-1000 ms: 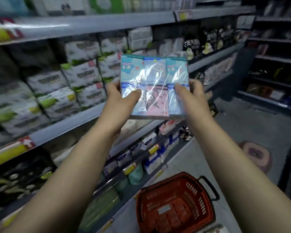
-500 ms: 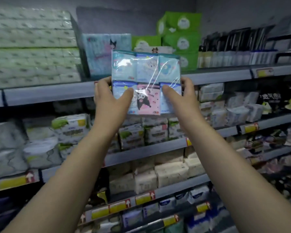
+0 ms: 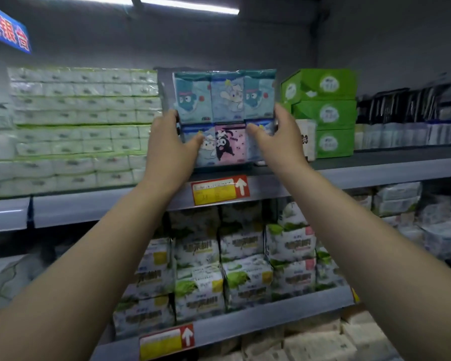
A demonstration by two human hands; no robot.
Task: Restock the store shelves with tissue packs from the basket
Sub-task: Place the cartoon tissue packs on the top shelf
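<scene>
A plastic-wrapped tissue pack [image 3: 225,110] with blue and pink cartoon faces stands upright on the top grey shelf [image 3: 362,173], between white tissue stacks and green boxes. My left hand [image 3: 171,147] grips its left edge, thumb across the front. Gripping the right edge is my right hand [image 3: 276,138], with its thumb on the lower front. The pack's bottom sits at the shelf's front lip. The basket is out of view.
White tissue bundles [image 3: 76,126] fill the shelf to the left. Three green boxes [image 3: 323,113] are stacked to the right, a white box [image 3: 306,139] beside them. A red-yellow price tag [image 3: 219,190] hangs below. Green-and-white packs [image 3: 242,256] crowd the lower shelf.
Both hands lifted the tissue pack from chest height up to the top shelf and set it into the gap. The view tilted upward, so the red basket dropped out of sight.
</scene>
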